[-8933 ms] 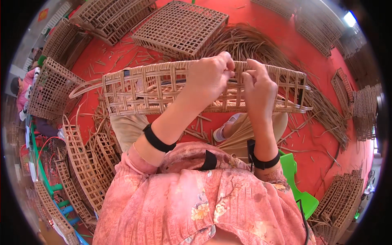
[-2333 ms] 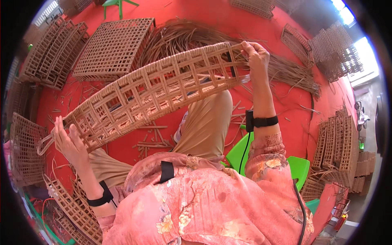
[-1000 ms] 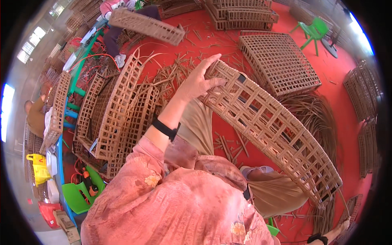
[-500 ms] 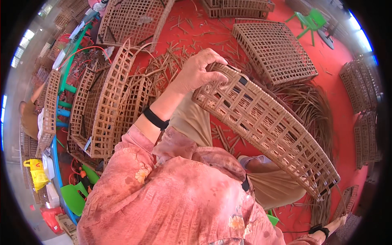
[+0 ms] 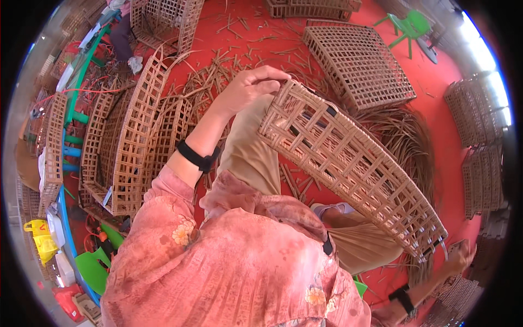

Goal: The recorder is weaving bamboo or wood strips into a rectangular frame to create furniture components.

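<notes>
My left hand [image 5: 256, 90] grips the upper left corner of a long brown woven basket frame [image 5: 348, 169], thumb and fingers closed round its rim. The frame has an open lattice and slants from that hand down to the right, above my legs. A thin pale strand [image 5: 445, 252] sticks out at its lower right end. Near that end, out to the right, is my right hand [image 5: 462, 257], its arm stretched and a black band on the wrist. It is apart from the frame. Its fingers are small and blurred, so what they hold is unclear.
Loose strands [image 5: 419, 147] lie in a heap on the red floor [image 5: 436, 109] beyond the frame, with cut scraps [image 5: 218, 71] scattered about. Lattice baskets [image 5: 359, 65] stand ahead, others [image 5: 136, 141] at left. A green chair [image 5: 409, 27] is far right; a yellow bag [image 5: 42, 240] hangs left.
My right hand has swung up and slightly right, closer to the frame's lower end. My left hand keeps its corner, its fingers less far over the rim. The view has shifted slightly.
</notes>
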The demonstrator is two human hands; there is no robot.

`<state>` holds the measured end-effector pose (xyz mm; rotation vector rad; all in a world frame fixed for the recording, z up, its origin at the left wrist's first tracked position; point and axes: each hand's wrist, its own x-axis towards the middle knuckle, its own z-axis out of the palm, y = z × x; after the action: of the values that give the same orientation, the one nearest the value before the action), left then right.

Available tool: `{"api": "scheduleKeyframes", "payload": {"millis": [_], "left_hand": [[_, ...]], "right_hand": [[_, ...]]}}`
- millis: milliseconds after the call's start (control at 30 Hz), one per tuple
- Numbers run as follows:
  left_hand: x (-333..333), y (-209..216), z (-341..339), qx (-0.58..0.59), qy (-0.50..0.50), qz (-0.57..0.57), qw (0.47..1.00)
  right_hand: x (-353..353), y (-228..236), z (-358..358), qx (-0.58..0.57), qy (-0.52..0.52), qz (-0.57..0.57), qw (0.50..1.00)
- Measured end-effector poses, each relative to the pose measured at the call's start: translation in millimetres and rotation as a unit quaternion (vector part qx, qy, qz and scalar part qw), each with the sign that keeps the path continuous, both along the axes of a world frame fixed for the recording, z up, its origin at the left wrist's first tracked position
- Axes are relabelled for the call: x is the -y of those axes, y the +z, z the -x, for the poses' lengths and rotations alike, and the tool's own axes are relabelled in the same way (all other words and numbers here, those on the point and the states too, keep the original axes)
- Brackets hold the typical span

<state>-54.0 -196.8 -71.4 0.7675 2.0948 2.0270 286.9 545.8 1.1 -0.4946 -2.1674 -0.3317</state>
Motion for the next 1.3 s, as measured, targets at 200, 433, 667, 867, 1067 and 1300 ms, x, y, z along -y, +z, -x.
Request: {"api": "scheduleKeyframes", "payload": {"millis": [200, 433, 667, 867, 1067, 1300], "left_hand": [[3.6, -7.4, -16.0, -0.210, 0.087, 0.117, 0.967], [-6.8, -24.3, 8.9, -0.451, 0.108, 0.127, 0.877], [-13.2, -33.2, 23.8, -0.428, 0.070, 0.071, 0.898], [-16.6, -27.7, 27.2, -0.367, 0.056, 0.040, 0.928], [-19.0, 19.1, -4.2, -0.331, 0.096, 0.111, 0.932], [-53.9, 27.5, 9.8, -0.420, 0.002, 0.236, 0.876]], "right_hand": [[426.1, 10.9, 195.8, 0.075, 0.310, 0.376, 0.870], [535.8, -12.8, 271.4, 0.284, 0.415, 0.166, 0.848], [545.9, -11.8, 281.1, 0.285, 0.390, 0.136, 0.865], [537.1, -12.0, 287.7, 0.270, 0.410, 0.196, 0.849], [492.3, -3.6, 251.0, 0.247, 0.369, 0.226, 0.867], [480.9, -7.4, 253.3, 0.247, 0.368, 0.206, 0.872]]}}
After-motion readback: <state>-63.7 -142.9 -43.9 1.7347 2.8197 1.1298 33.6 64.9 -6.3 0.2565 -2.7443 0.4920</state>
